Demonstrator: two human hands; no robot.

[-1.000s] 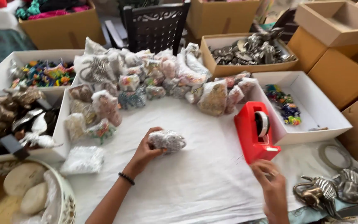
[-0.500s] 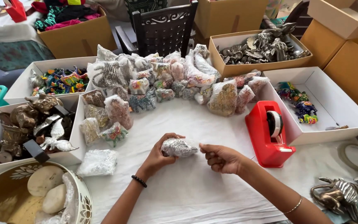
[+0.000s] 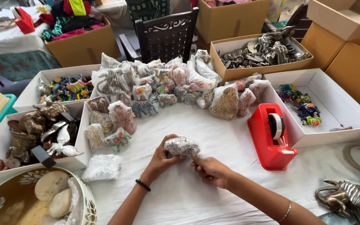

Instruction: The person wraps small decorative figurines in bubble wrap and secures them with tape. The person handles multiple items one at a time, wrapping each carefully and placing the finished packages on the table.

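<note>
Head view: my left hand point(image 3: 163, 157) grips a bubble-wrapped figurine point(image 3: 181, 146) mid-table near the front edge, right hand point(image 3: 210, 170) pinching its underside, red tape dispenser point(image 3: 271, 135) just right.

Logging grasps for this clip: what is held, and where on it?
A bubble-wrapped bundle: left hand cups its left end and underside; right hand pinches its lower right edge.

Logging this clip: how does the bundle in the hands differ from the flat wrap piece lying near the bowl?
The held bundle is rounded and bulges around something; the flat wrap piece looks empty. The bundle is gripped by both hands; the wrap piece lies untouched on the table. Both are clear bubble wrap.
</note>
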